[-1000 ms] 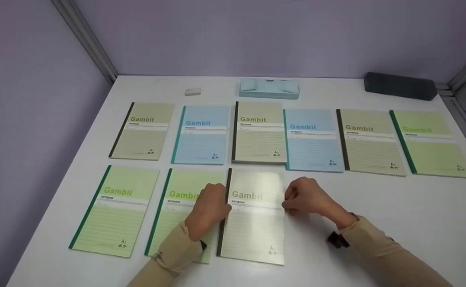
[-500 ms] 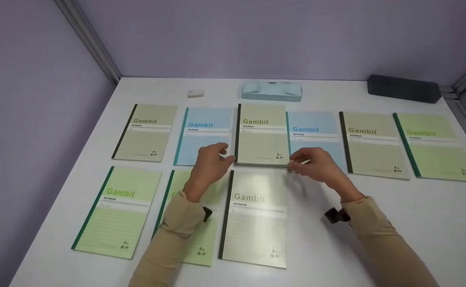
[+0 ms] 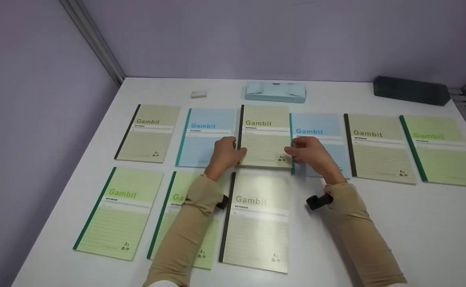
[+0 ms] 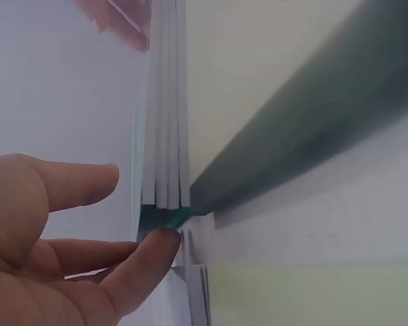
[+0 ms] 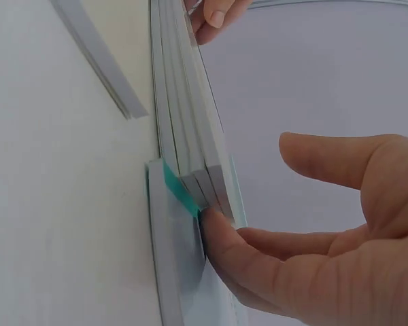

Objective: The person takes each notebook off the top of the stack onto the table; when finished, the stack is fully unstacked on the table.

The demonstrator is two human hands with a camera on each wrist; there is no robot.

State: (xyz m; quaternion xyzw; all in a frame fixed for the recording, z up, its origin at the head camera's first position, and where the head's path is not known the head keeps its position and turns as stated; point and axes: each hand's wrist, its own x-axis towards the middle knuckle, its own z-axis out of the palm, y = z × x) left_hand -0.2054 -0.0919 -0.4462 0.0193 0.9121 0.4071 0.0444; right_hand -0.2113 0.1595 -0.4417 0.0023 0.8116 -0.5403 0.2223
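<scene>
In the head view a stack of notebooks (image 3: 265,137) with a beige cover on top stands in the middle of the back row. My left hand (image 3: 224,153) is at its dark spine, over part of a blue notebook (image 3: 209,117). Across from it, my right hand (image 3: 312,153) is at the stack's right edge, above another blue notebook (image 3: 316,122). Both wrist views show fingertips touching the stack's sides low down, with the thumbs raised apart from it. Several page blocks (image 4: 166,122) show layered in the left wrist view.
Nearer me lie a shiny beige notebook (image 3: 256,235) and two green ones, the middle green notebook (image 3: 205,239) partly under my left sleeve. Further right are a beige notebook (image 3: 382,159) and a green notebook (image 3: 448,163). Behind stand an eraser (image 3: 199,94), light-blue box (image 3: 275,96) and dark case (image 3: 410,91).
Both hands have left the sides of the shiny front notebook and moved forward to the stack, one on each side. The notebooks lie in the same arrangement.
</scene>
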